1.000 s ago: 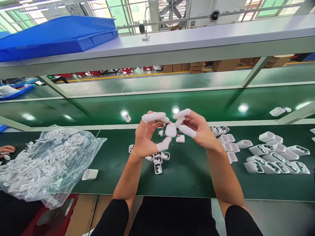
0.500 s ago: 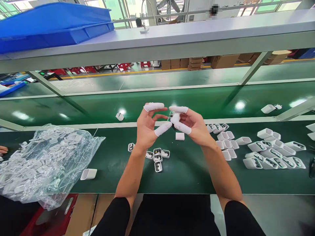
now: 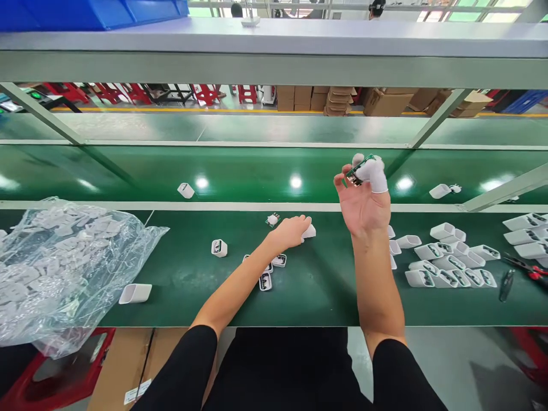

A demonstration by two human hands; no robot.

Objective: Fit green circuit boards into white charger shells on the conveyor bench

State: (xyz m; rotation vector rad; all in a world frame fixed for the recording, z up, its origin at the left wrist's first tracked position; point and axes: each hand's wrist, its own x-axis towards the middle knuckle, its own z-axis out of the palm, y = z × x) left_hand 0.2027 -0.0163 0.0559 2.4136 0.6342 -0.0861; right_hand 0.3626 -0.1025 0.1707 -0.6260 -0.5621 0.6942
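Note:
My right hand (image 3: 366, 200), raised over the far part of the bench, pinches a small green circuit board (image 3: 358, 169) between fingertips in white finger cots. Lower and further left, my left hand (image 3: 290, 233) reaches across the green bench top, its fingers closed around a white plastic housing (image 3: 309, 231); the hand hides part of it. Just left of that hand lies a small white part with metal prongs (image 3: 273, 219). Under my left forearm are several open white housings (image 3: 265, 281) with dark parts inside, partly covered. A single white housing (image 3: 219, 248) stands further left.
A clear plastic bag of white parts (image 3: 72, 257) fills the left, beside an empty housing (image 3: 135, 293). Rows of white housings (image 3: 449, 262) stand on the right, near red-handled pliers (image 3: 533, 273). A raised shelf (image 3: 274, 48) crosses above the green conveyor belt (image 3: 252, 171).
My hands have separated. The right one has moved right with the circuit board; the left one has come down onto the white housing. A pronged white part now lies on the bench. My view has tilted down.

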